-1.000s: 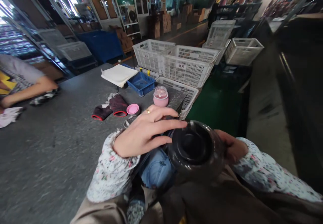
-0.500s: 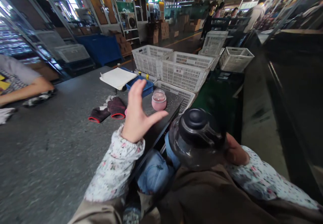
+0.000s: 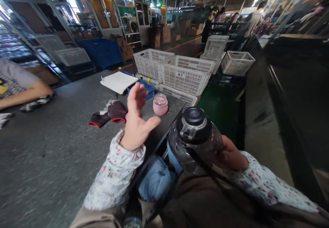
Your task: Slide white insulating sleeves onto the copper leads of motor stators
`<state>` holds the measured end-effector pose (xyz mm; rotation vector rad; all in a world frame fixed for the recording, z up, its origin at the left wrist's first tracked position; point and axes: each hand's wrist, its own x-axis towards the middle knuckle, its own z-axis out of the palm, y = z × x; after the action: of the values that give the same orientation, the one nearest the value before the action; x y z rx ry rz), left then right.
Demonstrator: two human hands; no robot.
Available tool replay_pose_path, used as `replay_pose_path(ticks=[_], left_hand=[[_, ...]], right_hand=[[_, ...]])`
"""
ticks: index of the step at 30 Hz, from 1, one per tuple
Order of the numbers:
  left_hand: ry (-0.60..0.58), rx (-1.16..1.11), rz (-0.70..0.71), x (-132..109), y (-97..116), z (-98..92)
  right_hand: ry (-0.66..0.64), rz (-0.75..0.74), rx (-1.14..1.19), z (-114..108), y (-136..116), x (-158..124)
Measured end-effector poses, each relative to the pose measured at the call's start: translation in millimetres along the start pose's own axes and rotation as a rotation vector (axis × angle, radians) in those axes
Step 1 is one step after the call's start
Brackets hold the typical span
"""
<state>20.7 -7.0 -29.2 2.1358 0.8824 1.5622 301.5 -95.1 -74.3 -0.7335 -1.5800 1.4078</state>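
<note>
My right hand (image 3: 229, 153) grips the side of a large clear water bottle (image 3: 195, 139) with a black lid, held above my lap; part of the hand is behind the bottle. A dark strap hangs from the lid. My left hand (image 3: 137, 120) is raised over the table's edge with thumb and fingers apart, holding nothing. Just beyond it, a small glass jar (image 3: 160, 105) with pink contents stands on the table near the corner. Dark work gloves (image 3: 109, 114) with red cuffs lie left of my left hand. A pink round thing is partly hidden behind that hand.
The grey table (image 3: 51, 156) fills the left side. A blue tray (image 3: 148, 92) and white sheets (image 3: 119, 82) lie at its far end. White plastic crates (image 3: 189, 74) stand stacked beyond it. At left, another person's forearm (image 3: 28, 96) rests on the table.
The bottle has turned in my right hand, so its lid clasp and strap now face me. My left hand's fingers have curled slightly, still apart from everything.
</note>
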Motion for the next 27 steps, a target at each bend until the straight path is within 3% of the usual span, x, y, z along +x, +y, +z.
replay_pose_path(ticks=[5,9,11,14,15,19,22,24,27], left_hand=[[-0.269,-0.101,-0.075,-13.0,38.2,7.1],[-0.462,-0.265,-0.071,-3.7,27.0,-1.8],[-0.405,-0.258,-0.024,4.5,10.4,-9.9],[-0.103,-0.122,-0.024,9.1,-1.2,-15.6],[-0.058,-0.113,-0.032,7.5,1.5,-14.7],[-0.2,-0.09,-0.057,-8.3,35.1,0.8],[-0.226,0.041,-0.107,-16.1,50.6,13.0],[-0.289,-0.032,-0.092,-14.6,44.7,14.4],[-0.551,-0.292,0.013,-6.2,23.7,6.6]], right_hand=[[-0.091,-0.09,-0.079,11.7,-14.0,15.8],[-0.254,-0.082,0.002,9.0,-12.2,21.9],[-0.265,-0.062,0.032,5.2,-7.4,18.6],[-0.106,-0.044,-0.001,5.3,-4.3,12.4],[-0.072,-0.058,-0.003,7.4,-4.7,11.4],[-0.03,-0.082,0.002,20.3,-7.3,15.2],[-0.032,-0.112,-0.042,23.6,-6.1,20.5],[-0.112,-0.085,0.02,20.2,-3.5,21.4],[-0.268,0.006,0.198,12.4,3.8,17.4]])
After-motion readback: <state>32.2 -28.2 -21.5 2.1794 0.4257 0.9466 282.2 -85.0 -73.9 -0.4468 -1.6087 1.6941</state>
